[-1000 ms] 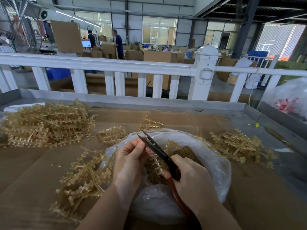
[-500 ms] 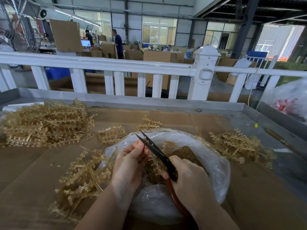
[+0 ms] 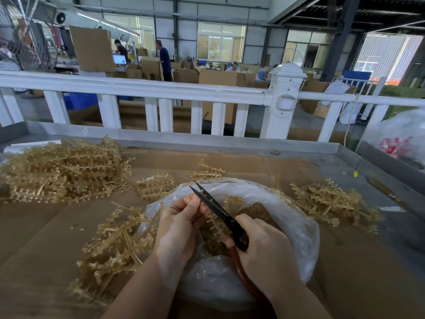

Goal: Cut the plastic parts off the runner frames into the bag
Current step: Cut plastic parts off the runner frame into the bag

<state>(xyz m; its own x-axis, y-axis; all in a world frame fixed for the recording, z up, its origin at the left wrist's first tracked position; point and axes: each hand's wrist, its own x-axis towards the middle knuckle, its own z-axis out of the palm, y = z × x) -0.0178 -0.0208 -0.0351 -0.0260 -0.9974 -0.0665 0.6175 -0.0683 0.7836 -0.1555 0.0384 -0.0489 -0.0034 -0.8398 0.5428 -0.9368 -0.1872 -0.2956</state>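
Plastic frame (image 3: 212, 223): pinched in left hand (image 3: 181, 224), over bag (image 3: 296, 217).
Right hand (image 3: 264, 247): curled round scissors (image 3: 218, 211), blades slightly parted at frame.
Parts (image 3: 257, 211): heaped inside bag.
Spare frames (image 3: 62, 169): piled far left.

Factory packing hall; stacked cardboard boxes (image 3: 220, 80) beyond white railing (image 3: 147, 89); workers at a screen (image 3: 119, 59); industrial fan (image 3: 25, 35); steel roof beams; runner-frame heaps (image 3: 64, 169) on bench (image 3: 230, 147).
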